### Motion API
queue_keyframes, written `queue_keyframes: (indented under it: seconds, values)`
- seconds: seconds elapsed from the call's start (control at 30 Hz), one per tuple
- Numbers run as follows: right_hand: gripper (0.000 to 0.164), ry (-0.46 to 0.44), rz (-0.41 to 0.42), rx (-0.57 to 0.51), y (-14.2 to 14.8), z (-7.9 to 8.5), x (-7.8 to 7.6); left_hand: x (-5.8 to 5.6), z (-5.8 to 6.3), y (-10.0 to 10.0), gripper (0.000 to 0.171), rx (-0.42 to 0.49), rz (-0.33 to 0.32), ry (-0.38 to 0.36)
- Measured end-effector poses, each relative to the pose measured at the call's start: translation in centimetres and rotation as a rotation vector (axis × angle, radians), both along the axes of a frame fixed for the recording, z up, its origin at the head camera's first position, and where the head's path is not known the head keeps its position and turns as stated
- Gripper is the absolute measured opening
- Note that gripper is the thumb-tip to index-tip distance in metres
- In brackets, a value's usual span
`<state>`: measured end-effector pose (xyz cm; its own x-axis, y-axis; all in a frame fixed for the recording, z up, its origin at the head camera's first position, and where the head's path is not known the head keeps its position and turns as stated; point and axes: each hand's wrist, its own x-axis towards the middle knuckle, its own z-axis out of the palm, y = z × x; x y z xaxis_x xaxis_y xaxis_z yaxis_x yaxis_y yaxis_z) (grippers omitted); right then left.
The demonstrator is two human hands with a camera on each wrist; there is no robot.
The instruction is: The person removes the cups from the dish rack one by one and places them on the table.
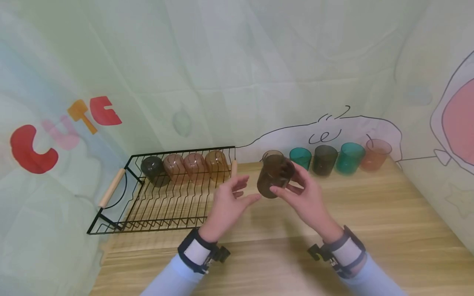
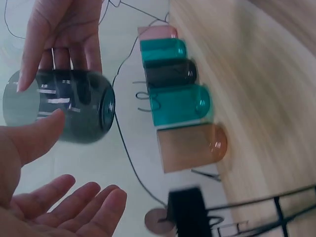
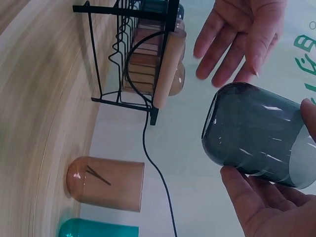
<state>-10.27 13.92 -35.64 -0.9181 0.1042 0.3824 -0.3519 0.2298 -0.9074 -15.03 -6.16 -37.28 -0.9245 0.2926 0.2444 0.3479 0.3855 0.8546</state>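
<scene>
A dark grey see-through cup (image 1: 273, 181) is held up over the table by my right hand (image 1: 305, 197), thumb on the near side and fingers behind. In the right wrist view the cup (image 3: 252, 133) lies tilted on its side, its rounded base toward the left hand (image 3: 242, 39). My left hand (image 1: 231, 201) is close beside the cup, fingers loosely bent and spread, gripping nothing. Its thumb overlaps the cup (image 2: 74, 106) in the left wrist view. Directly behind the held cup stands an amber cup (image 2: 192, 148), mostly covered in the head view.
On the left, a black wire rack (image 1: 163, 224) with wooden handles (image 1: 112, 188) bears a dark grey cup (image 1: 154, 170), two pink cups (image 1: 195, 167) and an amber cup (image 1: 217, 165), upside down. Along the back wall stand teal cups (image 1: 349, 158), a grey cup (image 1: 324, 160) and a pinkish-orange cup (image 1: 375, 155).
</scene>
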Motion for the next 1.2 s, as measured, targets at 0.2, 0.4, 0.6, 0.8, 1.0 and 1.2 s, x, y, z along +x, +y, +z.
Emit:
queue_keyframes:
  seconds: [0.2,0.4,0.6,0.8,1.0,1.2]
  values:
    - [0.066,0.021,-0.063,0.058,1.7,-1.1,-0.8,-0.4,0.8,-1.1,0.05,-0.132,0.091,0.221]
    - [0.069,0.037,-0.134,0.093,4.2,-2.6,-1.7,-0.5,1.2,-2.5,0.05,-0.264,0.156,0.419]
    - [0.074,-0.015,-0.237,0.127,6.8,-2.1,-0.9,-0.8,1.3,-3.4,0.05,-0.319,0.19,0.476]
    - [0.072,-0.037,-0.315,0.11,9.9,-2.3,-0.4,-1.0,1.3,-3.8,0.052,-0.357,0.227,0.488]
    - [0.07,-0.093,-0.419,0.129,14.1,-3.9,-0.3,-1.0,1.1,-3.7,0.058,-0.424,0.237,0.493]
    - [0.066,-0.135,-0.555,0.09,18.0,-4.3,0.8,-1.2,1.0,-3.3,0.062,-0.502,0.227,0.499]
